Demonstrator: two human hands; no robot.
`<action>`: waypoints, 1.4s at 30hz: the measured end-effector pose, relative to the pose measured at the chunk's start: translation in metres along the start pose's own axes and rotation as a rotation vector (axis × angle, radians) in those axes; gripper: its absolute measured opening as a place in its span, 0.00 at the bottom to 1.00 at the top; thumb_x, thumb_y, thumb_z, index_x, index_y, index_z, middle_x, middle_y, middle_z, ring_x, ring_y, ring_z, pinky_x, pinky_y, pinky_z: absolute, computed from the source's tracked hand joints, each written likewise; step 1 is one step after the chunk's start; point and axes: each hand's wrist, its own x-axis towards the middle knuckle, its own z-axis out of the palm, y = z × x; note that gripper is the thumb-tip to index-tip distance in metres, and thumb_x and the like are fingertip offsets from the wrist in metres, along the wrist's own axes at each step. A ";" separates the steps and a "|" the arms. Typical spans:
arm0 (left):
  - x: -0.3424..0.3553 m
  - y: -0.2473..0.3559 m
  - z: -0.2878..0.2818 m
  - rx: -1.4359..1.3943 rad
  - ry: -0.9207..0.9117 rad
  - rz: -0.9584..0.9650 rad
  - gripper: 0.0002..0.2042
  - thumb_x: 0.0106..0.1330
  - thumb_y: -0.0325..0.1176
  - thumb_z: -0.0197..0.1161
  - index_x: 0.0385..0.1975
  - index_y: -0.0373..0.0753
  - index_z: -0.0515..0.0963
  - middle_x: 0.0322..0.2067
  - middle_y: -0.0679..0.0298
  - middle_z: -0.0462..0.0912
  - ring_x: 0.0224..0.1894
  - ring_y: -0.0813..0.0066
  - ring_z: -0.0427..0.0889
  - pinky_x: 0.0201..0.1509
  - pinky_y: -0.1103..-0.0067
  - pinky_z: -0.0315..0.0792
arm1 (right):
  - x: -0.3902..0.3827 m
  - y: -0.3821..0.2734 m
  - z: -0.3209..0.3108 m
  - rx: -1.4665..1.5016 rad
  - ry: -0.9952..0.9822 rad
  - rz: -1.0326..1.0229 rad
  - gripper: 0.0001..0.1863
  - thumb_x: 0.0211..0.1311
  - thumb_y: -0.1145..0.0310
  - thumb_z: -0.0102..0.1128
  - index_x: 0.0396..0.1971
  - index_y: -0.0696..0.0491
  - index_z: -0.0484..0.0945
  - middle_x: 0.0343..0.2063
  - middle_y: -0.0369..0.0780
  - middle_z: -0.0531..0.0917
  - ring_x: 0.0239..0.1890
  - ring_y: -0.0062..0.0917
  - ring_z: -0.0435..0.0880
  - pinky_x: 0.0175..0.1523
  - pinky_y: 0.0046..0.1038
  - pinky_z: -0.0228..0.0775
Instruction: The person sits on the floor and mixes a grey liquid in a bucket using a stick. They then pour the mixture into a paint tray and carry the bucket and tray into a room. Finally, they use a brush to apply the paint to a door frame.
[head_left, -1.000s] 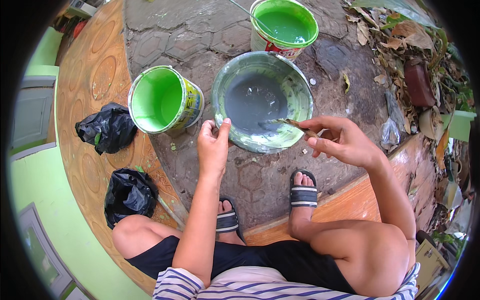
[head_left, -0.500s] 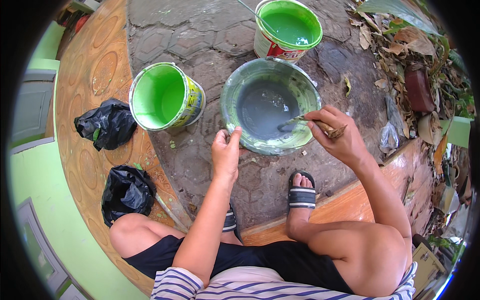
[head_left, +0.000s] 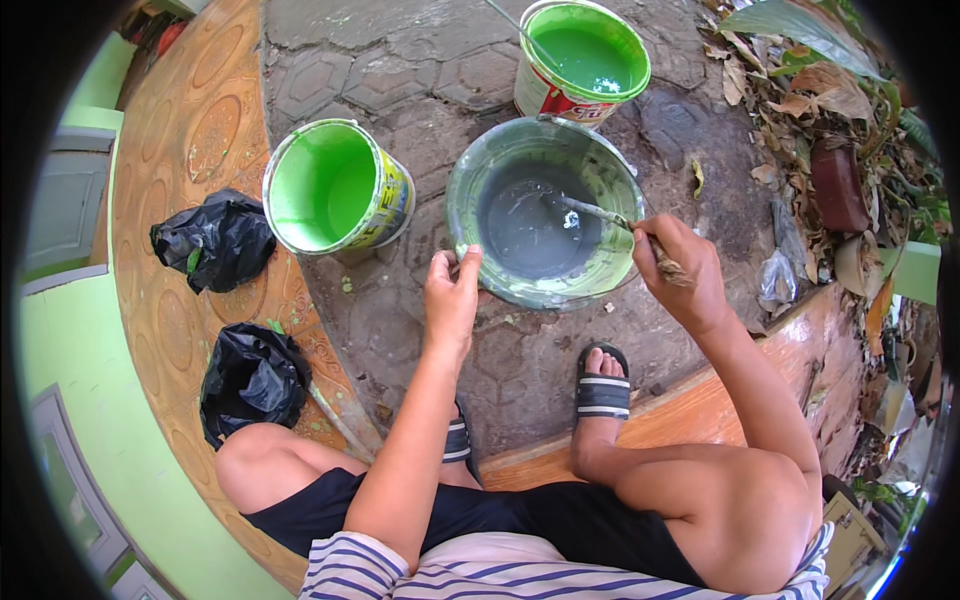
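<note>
A round basin (head_left: 470,262), its rim smeared with pale green and grey, stands on the paving in front of me and holds grey liquid (head_left: 535,240). My left hand (head_left: 452,300) grips the near-left rim, thumb on top and fingers curled at the side. In my right hand (head_left: 690,275), closed in a fist above the right rim, is a grey-coated stirring stick (head_left: 605,212) with a rough brown end poking out below the fist. Its tip dips into the liquid near the basin's middle; the tip's exact shape is hidden.
Left of the basin stands a bucket (head_left: 395,205) coated inside with bright green. Behind the basin is another bucket (head_left: 545,95) of green paint with a thin rod in it. Black plastic bags (head_left: 215,240) lie on the orange tiles. Dry leaves (head_left: 835,90) and plants line the right side.
The stirring stick has swung from the basin's near-right side to its middle, leaving streaks in the grey liquid. My right hand has moved slightly right and nearer; my left keeps its hold.
</note>
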 end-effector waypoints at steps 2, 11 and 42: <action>0.003 -0.003 -0.003 0.029 0.004 0.025 0.11 0.71 0.39 0.59 0.37 0.37 0.70 0.33 0.66 0.77 0.31 0.83 0.75 0.33 0.80 0.74 | -0.004 -0.004 0.003 0.051 -0.130 -0.047 0.06 0.58 0.73 0.60 0.28 0.53 0.72 0.23 0.43 0.79 0.23 0.41 0.80 0.27 0.36 0.73; 0.006 -0.010 -0.008 0.011 -0.070 0.039 0.09 0.71 0.37 0.60 0.36 0.39 0.70 0.36 0.67 0.79 0.37 0.81 0.78 0.38 0.76 0.76 | -0.002 -0.001 0.014 -0.081 -0.067 -0.083 0.07 0.59 0.73 0.60 0.27 0.52 0.69 0.22 0.42 0.78 0.20 0.35 0.79 0.25 0.35 0.72; 0.001 -0.022 -0.001 -0.070 -0.042 0.031 0.09 0.72 0.38 0.57 0.37 0.39 0.70 0.37 0.66 0.78 0.37 0.82 0.78 0.37 0.78 0.76 | 0.005 -0.011 0.036 0.046 -0.168 -0.130 0.06 0.61 0.71 0.57 0.28 0.51 0.69 0.21 0.42 0.76 0.24 0.40 0.79 0.27 0.38 0.72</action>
